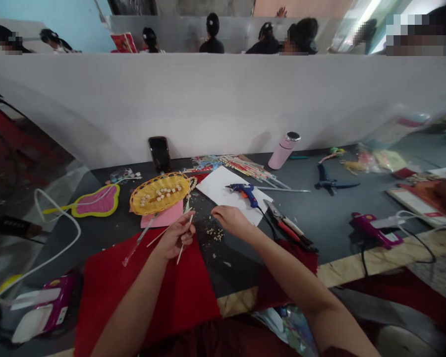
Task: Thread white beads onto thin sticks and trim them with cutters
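Note:
My left hand (177,235) is closed around thin pale sticks (180,252), which poke out at several angles above the red cloth (134,292). To its right, my right hand (228,218) has its fingertips pinched together; whatever is in them, if anything, is too small to make out. Small pale beads or bits (216,234) lie scattered on the dark table between and below the hands. Beyond my left hand, a yellow woven basket (136,202) holds several pale round pieces. A blue glue gun (247,191) rests on white paper (221,186) past my right hand.
Red-handled shears (292,228) lie right of my forearm. A pink bottle (284,150) and a phone (159,153) stand by the white partition (208,104). Bundled sticks (250,168), navy pliers (327,183) and a purple device (377,230) lie on the table. People sit beyond.

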A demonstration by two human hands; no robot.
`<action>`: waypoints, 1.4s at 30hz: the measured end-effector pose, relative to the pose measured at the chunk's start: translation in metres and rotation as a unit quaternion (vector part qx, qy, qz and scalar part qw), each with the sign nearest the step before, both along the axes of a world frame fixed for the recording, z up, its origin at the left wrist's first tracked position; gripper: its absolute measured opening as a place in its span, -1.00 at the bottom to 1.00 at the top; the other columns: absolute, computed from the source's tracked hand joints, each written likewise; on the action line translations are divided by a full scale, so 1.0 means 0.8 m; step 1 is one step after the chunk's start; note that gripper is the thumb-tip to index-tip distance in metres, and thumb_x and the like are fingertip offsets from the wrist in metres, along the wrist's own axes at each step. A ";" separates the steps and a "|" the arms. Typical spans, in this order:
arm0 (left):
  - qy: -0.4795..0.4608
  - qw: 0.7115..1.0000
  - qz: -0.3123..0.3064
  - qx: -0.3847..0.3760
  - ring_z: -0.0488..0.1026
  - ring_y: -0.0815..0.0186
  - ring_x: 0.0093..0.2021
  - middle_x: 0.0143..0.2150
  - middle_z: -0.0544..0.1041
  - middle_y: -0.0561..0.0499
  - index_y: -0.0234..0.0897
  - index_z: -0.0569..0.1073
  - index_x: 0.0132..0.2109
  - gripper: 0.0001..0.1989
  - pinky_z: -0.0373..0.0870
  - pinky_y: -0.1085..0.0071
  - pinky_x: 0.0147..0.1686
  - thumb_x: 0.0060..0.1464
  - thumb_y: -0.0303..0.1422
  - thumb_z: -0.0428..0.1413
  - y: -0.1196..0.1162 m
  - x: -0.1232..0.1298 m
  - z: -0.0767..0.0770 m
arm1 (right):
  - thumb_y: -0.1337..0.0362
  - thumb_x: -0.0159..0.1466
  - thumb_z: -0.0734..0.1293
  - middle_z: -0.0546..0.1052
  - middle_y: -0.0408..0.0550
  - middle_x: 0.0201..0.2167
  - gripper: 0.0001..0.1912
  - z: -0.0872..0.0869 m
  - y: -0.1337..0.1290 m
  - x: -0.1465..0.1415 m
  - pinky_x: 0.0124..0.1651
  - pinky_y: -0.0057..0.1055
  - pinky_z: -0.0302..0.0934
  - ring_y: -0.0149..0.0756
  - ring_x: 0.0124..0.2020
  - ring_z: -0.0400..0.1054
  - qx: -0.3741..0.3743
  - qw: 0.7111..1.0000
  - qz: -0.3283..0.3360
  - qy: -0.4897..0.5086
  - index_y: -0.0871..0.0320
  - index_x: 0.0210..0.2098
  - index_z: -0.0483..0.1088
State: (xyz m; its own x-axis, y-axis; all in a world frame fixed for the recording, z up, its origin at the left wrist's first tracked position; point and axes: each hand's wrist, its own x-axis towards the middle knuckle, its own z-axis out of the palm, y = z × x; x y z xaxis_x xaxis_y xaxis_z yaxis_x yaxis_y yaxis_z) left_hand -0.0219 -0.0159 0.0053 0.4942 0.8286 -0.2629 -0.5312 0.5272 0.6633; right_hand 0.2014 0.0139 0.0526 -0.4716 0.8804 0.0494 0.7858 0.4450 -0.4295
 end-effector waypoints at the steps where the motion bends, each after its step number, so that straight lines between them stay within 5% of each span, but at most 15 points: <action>1: 0.001 1.000 -0.001 0.000 0.06 0.62 -0.68 -0.44 0.44 0.05 -0.17 0.28 0.09 -0.58 -0.02 0.65 -0.66 0.06 -0.44 0.12 0.000 -0.001 -0.001 | 0.37 0.28 0.18 0.52 -0.05 -0.27 -0.81 -0.008 0.002 -0.005 -0.15 -0.47 0.17 -0.34 -0.22 0.39 -0.001 1.000 -0.007 -0.008 0.14 -0.20 0.41; 7: -0.005 1.000 -0.017 -0.013 0.10 0.62 -0.67 -0.44 0.45 0.03 -0.21 0.31 0.05 -0.57 -0.02 0.66 -0.66 0.01 -0.43 0.17 0.003 -0.003 0.001 | 0.32 0.30 0.16 0.47 -0.05 -0.16 -0.79 -0.036 0.012 -0.017 -0.16 -0.46 0.17 -0.31 -0.16 0.36 -0.001 0.998 -0.018 -0.063 0.09 -0.15 0.40; 17: -0.011 1.000 -0.017 0.000 0.08 0.63 -0.66 -0.40 0.44 0.01 -0.27 0.35 -0.01 -0.66 -0.01 0.68 -0.66 0.02 -0.47 0.15 -0.001 -0.004 0.007 | 0.44 0.29 0.10 0.40 0.10 -0.21 -0.80 -0.041 0.003 -0.027 -0.18 -0.35 0.18 -0.16 -0.12 0.25 0.042 0.993 0.009 -0.110 0.18 -0.21 0.32; 24: 0.095 0.994 -0.051 -0.009 0.08 0.63 -0.67 -0.44 0.42 0.00 -0.37 0.39 -0.14 -0.76 -0.07 0.71 -0.72 -0.01 -0.44 0.17 -0.005 0.016 0.016 | 0.44 0.31 0.09 0.36 -0.01 -0.28 -0.84 -0.034 -0.029 -0.021 -0.09 -0.32 0.16 -0.23 -0.20 0.21 0.103 0.994 0.028 -0.009 0.17 -0.26 0.26; 33: 0.159 0.986 -0.059 0.004 0.13 0.59 -0.69 -0.43 0.45 0.03 -0.31 0.36 -0.25 -0.76 -0.03 0.67 -0.75 -0.02 -0.26 0.18 -0.014 0.038 0.022 | 0.40 0.33 0.07 0.38 0.02 -0.32 -0.81 -0.056 -0.036 -0.023 -0.07 -0.21 0.16 -0.19 -0.22 0.21 0.153 0.980 0.095 0.089 0.16 -0.30 0.29; 42: 0.156 0.987 -0.015 -0.038 0.16 0.59 -0.69 -0.52 0.44 0.04 -0.37 0.37 -0.36 -0.73 -0.02 0.65 -0.74 -0.13 -0.29 0.27 -0.019 0.037 0.019 | 0.32 0.31 0.19 0.44 -0.04 -0.32 -0.88 -0.057 -0.047 -0.028 -0.12 -0.28 0.23 -0.28 -0.23 0.31 0.039 0.948 0.040 0.314 0.10 -0.25 0.35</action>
